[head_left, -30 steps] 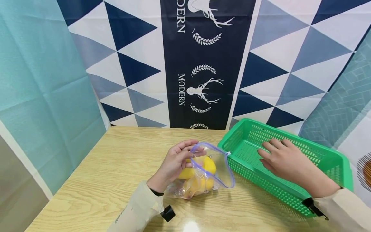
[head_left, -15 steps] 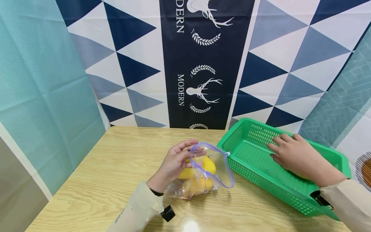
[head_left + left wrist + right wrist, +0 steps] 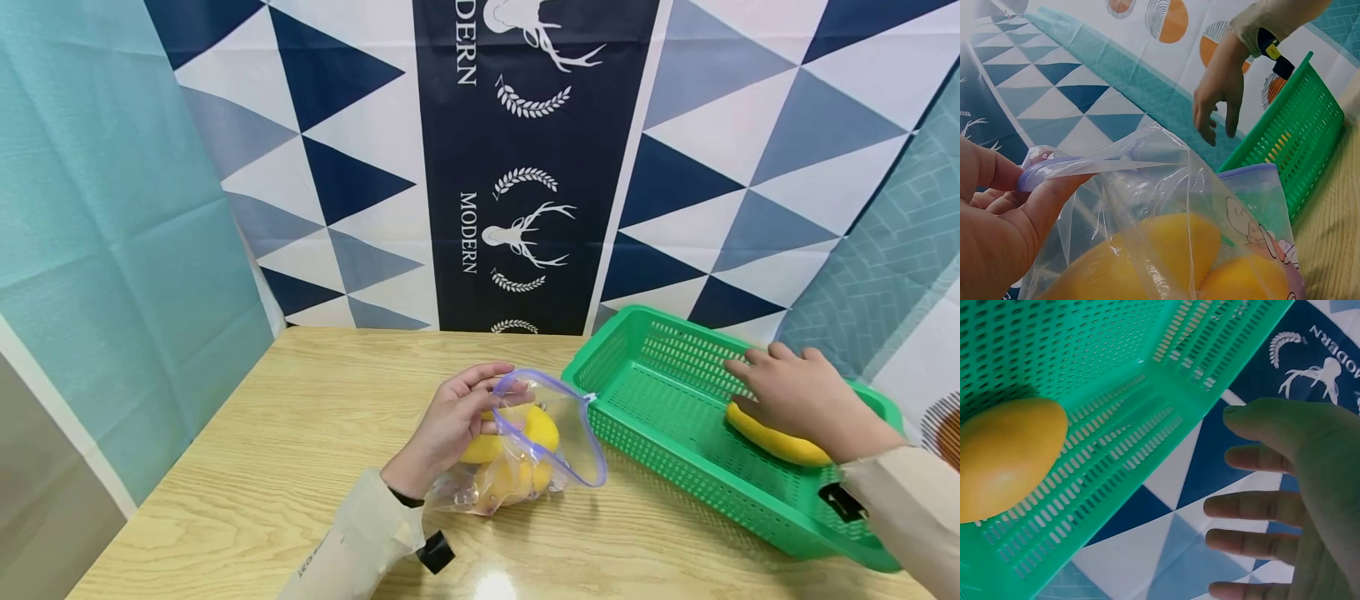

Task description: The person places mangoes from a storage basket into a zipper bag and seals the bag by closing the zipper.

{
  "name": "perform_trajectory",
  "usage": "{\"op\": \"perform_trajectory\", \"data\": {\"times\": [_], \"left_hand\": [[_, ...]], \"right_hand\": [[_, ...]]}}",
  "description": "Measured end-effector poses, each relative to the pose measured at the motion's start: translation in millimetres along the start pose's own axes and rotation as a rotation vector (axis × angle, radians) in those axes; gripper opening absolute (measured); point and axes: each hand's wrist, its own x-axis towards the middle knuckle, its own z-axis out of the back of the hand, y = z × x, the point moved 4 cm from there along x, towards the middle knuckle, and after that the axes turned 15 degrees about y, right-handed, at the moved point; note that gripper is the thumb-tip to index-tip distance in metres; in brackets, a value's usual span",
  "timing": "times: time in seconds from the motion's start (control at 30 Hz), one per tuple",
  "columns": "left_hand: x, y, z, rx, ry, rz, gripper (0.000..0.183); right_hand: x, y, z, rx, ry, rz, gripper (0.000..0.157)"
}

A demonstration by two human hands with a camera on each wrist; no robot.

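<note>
My left hand [image 3: 450,421] pinches the purple zip rim of a clear zip-lock bag [image 3: 588,462]. In the left wrist view, thumb and fingers [image 3: 1038,197] grip that rim [image 3: 1047,172], and the bag's mouth gapes. Several yellow, fruit-like items [image 3: 542,427] lie inside, partly veiled by the plastic. My right hand [image 3: 802,396] hovers over the green basket [image 3: 675,471], holding nothing, its fingers [image 3: 1254,506] spread apart. Below it in the basket lies a long yellow fruit [image 3: 780,437], smooth and rounded at the end in the right wrist view [image 3: 1010,459]; its exact kind is unclear.
A wooden table [image 3: 300,467] bears the bag and the basket, which stand close together. Patterned cloth [image 3: 360,167] hangs behind the table, and plain blue cloth [image 3: 127,208] at the left. The basket's raised walls surround the fruit.
My right hand has moved rightward and slightly up over the basket, uncovering the yellow fruit that it largely hid before. The left hand and the bag have stayed in place.
</note>
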Motion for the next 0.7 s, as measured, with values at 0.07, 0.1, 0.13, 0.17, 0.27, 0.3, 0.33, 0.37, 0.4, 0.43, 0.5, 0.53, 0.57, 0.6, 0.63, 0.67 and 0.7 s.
{"op": "perform_trajectory", "data": {"times": [0.07, 0.1, 0.13, 0.17, 0.27, 0.3, 0.33, 0.37, 0.4, 0.43, 0.5, 0.53, 0.57, 0.6, 0.63, 0.67, 0.7], "left_hand": [[0.2, 0.1, 0.2, 0.003, 0.0, 0.0, 0.038], [0.3, 0.2, 0.3, 0.003, 0.0, -0.001, 0.038], [0.4, 0.3, 0.5, 0.003, 0.001, -0.002, 0.038], [0.4, 0.4, 0.5, 0.005, 0.003, -0.003, 0.039], [0.5, 0.8, 0.4, 0.008, 0.005, -0.002, 0.04], [0.5, 0.9, 0.4, 0.009, 0.006, -0.001, 0.04], [0.5, 1.0, 0.2, 0.011, 0.006, 0.001, 0.041], [0.4, 1.1, 0.1, 0.013, 0.006, 0.002, 0.041], [0.4, 1.2, 0.0, 0.013, 0.006, 0.004, 0.042], [0.4, 1.3, -0.2, 0.013, 0.005, 0.005, 0.042], [0.2, 1.3, -0.4, 0.011, 0.003, 0.006, 0.042], [0.1, 1.3, -0.5, 0.011, 0.003, 0.007, 0.042], [0.1, 1.3, -0.5, 0.011, 0.003, 0.008, 0.041], [0.1, 1.3, -0.6, 0.011, 0.002, 0.01, 0.041], [0.1, 1.3, -0.6, 0.012, 0.001, 0.012, 0.04], [0.0, 1.3, -0.6, 0.012, 0.002, 0.013, 0.039], [0.0, 1.3, -0.7, 0.015, 0.003, 0.014, 0.039]], "right_hand": [[0, -6, -5.5, 0.041, 0.06, -0.04, 0.043], [0, -9, -8.0, 0.062, 0.086, -0.059, 0.044], [0, -11, -10.4, 0.081, 0.115, -0.08, 0.046], [0, -14, -12.8, 0.098, 0.139, -0.099, 0.048], [-1, -20, -19.3, 0.15, 0.197, -0.146, 0.053], [-2, -22, -21.3, 0.162, 0.214, -0.158, 0.055], [-2, -23, -23.6, 0.174, 0.23, -0.17, 0.056], [-3, -24, -26.1, 0.185, 0.243, -0.178, 0.057], [-3, -25, -28.8, 0.198, 0.258, -0.188, 0.059], [-4, -26, -31.7, 0.211, 0.273, -0.197, 0.061], [-5, -28, -38.3, 0.239, 0.297, -0.208, 0.066], [-5, -30, -42.1, 0.257, 0.312, -0.213, 0.069], [-5, -31, -46.1, 0.273, 0.327, -0.22, 0.071], [-5, -33, -50.1, 0.288, 0.342, -0.225, 0.074], [-6, -35, -54.0, 0.299, 0.354, -0.23, 0.076], [-6, -37, -57.7, 0.31, 0.364, -0.235, 0.078], [-7, -38, -61.1, 0.321, 0.376, -0.237, 0.08]]}}
